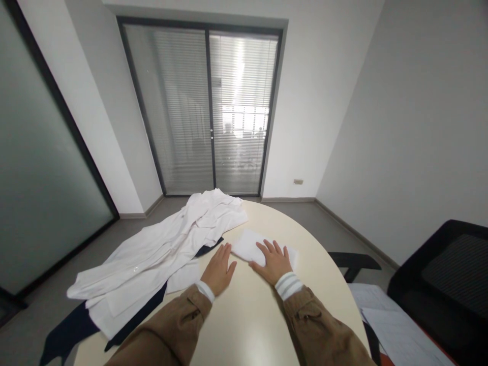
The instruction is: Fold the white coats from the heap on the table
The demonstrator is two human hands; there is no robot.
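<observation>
A small folded white cloth (pixel 246 244) lies flat on the cream round table (pixel 244 315). My right hand (pixel 275 260) rests on top of it with the fingers spread, covering part of the cloth. Just left of it, my left hand (pixel 219 270) is flat and open, its fingertips near the cloth's left corner; whether they touch it I cannot tell. Beyond my left hand, a large crumpled white garment (pixel 163 249) spreads across the table's left side. Dark navy fabric (pixel 141 315) shows from beneath it.
The navy fabric hangs over the table's left edge. At right stands a black office chair (pixel 446 269) with an armrest (pixel 354 260) close to the table; papers (pixel 396 320) lie on its seat. A glass door with blinds (pixel 209 112) is behind the table.
</observation>
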